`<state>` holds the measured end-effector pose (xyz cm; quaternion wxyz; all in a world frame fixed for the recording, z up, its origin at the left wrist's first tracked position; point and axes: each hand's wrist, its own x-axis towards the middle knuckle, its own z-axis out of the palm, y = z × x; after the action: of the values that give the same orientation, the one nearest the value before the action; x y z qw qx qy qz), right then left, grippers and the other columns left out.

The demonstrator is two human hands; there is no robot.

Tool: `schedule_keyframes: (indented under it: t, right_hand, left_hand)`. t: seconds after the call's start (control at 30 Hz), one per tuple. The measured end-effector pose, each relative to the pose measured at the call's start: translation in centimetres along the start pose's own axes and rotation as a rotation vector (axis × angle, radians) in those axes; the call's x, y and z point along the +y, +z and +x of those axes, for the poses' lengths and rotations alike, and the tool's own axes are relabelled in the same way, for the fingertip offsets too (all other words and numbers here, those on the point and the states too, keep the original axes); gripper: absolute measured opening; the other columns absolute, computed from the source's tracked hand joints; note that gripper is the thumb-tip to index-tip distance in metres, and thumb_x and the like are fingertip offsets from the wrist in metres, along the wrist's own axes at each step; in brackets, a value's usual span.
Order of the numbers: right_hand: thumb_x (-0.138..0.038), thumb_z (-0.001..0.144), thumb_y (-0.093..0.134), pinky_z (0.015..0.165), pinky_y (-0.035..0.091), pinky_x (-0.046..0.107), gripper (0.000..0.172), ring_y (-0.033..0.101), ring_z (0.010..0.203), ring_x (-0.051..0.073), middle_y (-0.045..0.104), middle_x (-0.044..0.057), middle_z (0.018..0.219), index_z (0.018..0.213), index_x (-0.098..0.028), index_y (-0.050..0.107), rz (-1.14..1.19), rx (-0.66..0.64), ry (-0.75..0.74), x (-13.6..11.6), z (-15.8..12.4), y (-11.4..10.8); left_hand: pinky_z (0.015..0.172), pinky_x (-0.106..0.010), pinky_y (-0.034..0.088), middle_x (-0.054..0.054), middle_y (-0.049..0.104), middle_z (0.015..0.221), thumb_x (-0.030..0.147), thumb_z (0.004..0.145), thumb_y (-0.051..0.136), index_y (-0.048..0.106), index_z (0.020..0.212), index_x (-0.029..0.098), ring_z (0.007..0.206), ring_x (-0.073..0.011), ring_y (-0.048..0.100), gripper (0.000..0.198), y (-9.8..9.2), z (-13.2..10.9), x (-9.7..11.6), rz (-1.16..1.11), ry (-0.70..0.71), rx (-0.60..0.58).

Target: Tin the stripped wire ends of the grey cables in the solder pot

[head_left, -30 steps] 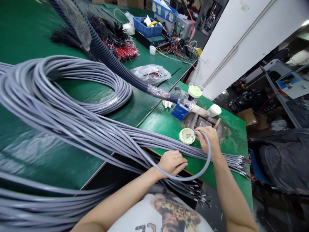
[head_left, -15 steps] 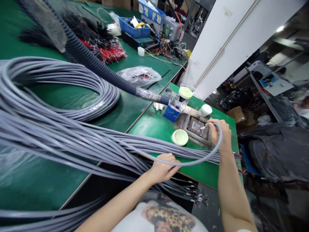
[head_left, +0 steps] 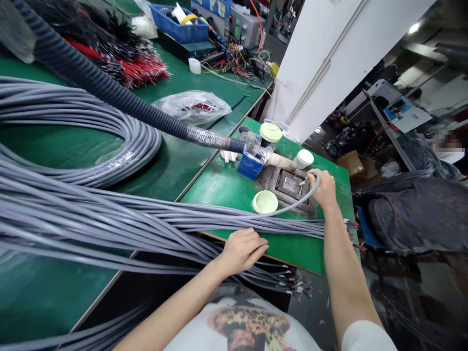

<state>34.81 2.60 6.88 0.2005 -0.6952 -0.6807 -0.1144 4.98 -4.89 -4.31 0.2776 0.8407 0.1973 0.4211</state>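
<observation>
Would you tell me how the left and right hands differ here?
The left hand lies palm-down on the grey cable bundle; the right hand pinches a single grey cable. The left hand is nearer the body; the right hand reaches out to the metal tray. Both are bare.

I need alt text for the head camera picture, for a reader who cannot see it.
A person's right hand holds the end of one grey cable over a metal tray on a green bench, while the left hand rests on a thick bundle of grey cables. A dark corrugated hose ends beside the tray, near a pale green lid.
</observation>
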Motion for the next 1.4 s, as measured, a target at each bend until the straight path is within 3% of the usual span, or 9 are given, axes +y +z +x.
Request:
schedule_keyframes:
  t: [0.3, 0.77, 0.9, 0.97, 1.07, 1.1, 1.2, 1.3, 1.4]
  right_hand:
    - [-0.029, 0.091, 0.049, 0.078, 0.036, 0.035, 0.019, 0.054, 0.084, 0.024, 0.067, 0.006, 0.083, 0.090, -0.023, 0.066, -0.044, -0.076, 0.091, -0.3, 0.7, 0.4]
    - [-0.027, 0.092, 0.045, 0.076, 0.032, 0.034, 0.025, 0.053, 0.086, 0.024, 0.065, 0.009, 0.081, 0.094, -0.019, 0.069, -0.119, -0.139, 0.066, -0.6, 1.2, 2.0]
    - [-0.027, 0.092, 0.046, 0.077, 0.033, 0.033, 0.024, 0.054, 0.086, 0.023, 0.066, 0.007, 0.082, 0.093, -0.019, 0.069, -0.090, -0.094, 0.041, -1.0, 0.7, 0.7]
    - [-0.030, 0.092, 0.048, 0.081, 0.035, 0.035, 0.023, 0.056, 0.087, 0.022, 0.067, 0.007, 0.084, 0.093, -0.020, 0.069, -0.046, -0.007, -0.006, -1.6, -0.3, -1.1]
    - [-0.030, 0.091, 0.053, 0.086, 0.039, 0.038, 0.019, 0.059, 0.088, 0.021, 0.069, 0.006, 0.090, 0.098, -0.022, 0.068, 0.058, 0.124, -0.139, -3.2, -3.2, -4.5]
    - [-0.027, 0.090, 0.055, 0.087, 0.041, 0.039, 0.018, 0.060, 0.089, 0.021, 0.069, 0.006, 0.094, 0.101, -0.022, 0.068, 0.105, 0.143, -0.204, -3.9, -4.4, -5.4]
    - [-0.020, 0.089, 0.056, 0.092, 0.044, 0.043, 0.027, 0.060, 0.102, 0.023, 0.069, 0.006, 0.114, 0.114, -0.026, 0.064, 0.254, 0.105, -0.430, -6.6, -8.6, -7.1]
    - [-0.016, 0.089, 0.054, 0.095, 0.045, 0.046, 0.033, 0.057, 0.110, 0.023, 0.066, 0.007, 0.121, 0.120, -0.023, 0.062, 0.322, 0.019, -0.597, -9.1, -12.3, -7.1]
    - [-0.011, 0.088, 0.054, 0.098, 0.044, 0.046, 0.034, 0.055, 0.113, 0.022, 0.067, 0.007, 0.120, 0.118, -0.022, 0.063, 0.316, -0.031, -0.662, -10.9, -15.1, -6.5]
  left_hand:
    - [0.065, -0.027, 0.042, -0.004, 0.068, 0.074, 0.021, 0.086, 0.058, 0.067, 0.096, 0.017, 0.067, -0.0139, 0.055, 0.014, -0.1, -0.1, -0.2, -0.011, -0.009, -0.040]
    - [0.065, -0.028, 0.041, -0.005, 0.067, 0.074, 0.022, 0.087, 0.057, 0.067, 0.099, 0.017, 0.068, -0.0147, 0.055, 0.016, 0.6, -0.5, -0.5, -0.011, -0.021, -0.058]
    - [0.067, -0.029, 0.042, -0.006, 0.069, 0.074, 0.025, 0.087, 0.058, 0.070, 0.095, 0.018, 0.068, -0.0149, 0.057, 0.016, -0.6, 0.1, 0.1, -0.140, -0.106, -0.096]
    - [0.069, -0.029, 0.044, -0.007, 0.070, 0.074, 0.028, 0.087, 0.058, 0.072, 0.090, 0.018, 0.068, -0.0151, 0.059, 0.017, -2.7, 0.5, 0.9, -0.376, -0.197, -0.193]
    - [0.066, -0.028, 0.049, -0.010, 0.073, 0.076, 0.036, 0.088, 0.057, 0.075, 0.089, 0.018, 0.070, -0.0178, 0.065, 0.026, -6.5, 0.9, 2.3, -0.972, -0.288, -0.541]
    - [0.066, -0.029, 0.050, -0.011, 0.073, 0.072, 0.040, 0.086, 0.059, 0.075, 0.091, 0.017, 0.069, -0.0193, 0.066, 0.029, -7.4, 1.1, 2.7, -1.117, -0.280, -0.562]
    - [0.062, -0.029, 0.050, -0.012, 0.073, 0.072, 0.044, 0.084, 0.061, 0.076, 0.090, 0.015, 0.065, -0.0191, 0.065, 0.033, -7.9, 1.9, 3.6, -1.211, -0.437, -0.435]
    - [0.061, -0.024, 0.048, -0.010, 0.074, 0.078, 0.047, 0.083, 0.061, 0.074, 0.096, 0.015, 0.064, -0.0146, 0.063, 0.037, -5.5, 3.1, 4.0, -1.075, -0.704, -0.241]
    - [0.055, -0.022, 0.044, -0.007, 0.069, 0.066, 0.055, 0.082, 0.058, 0.075, 0.079, 0.012, 0.056, -0.0110, 0.056, 0.047, -2.7, 3.7, 4.5, -1.060, -0.758, -0.179]
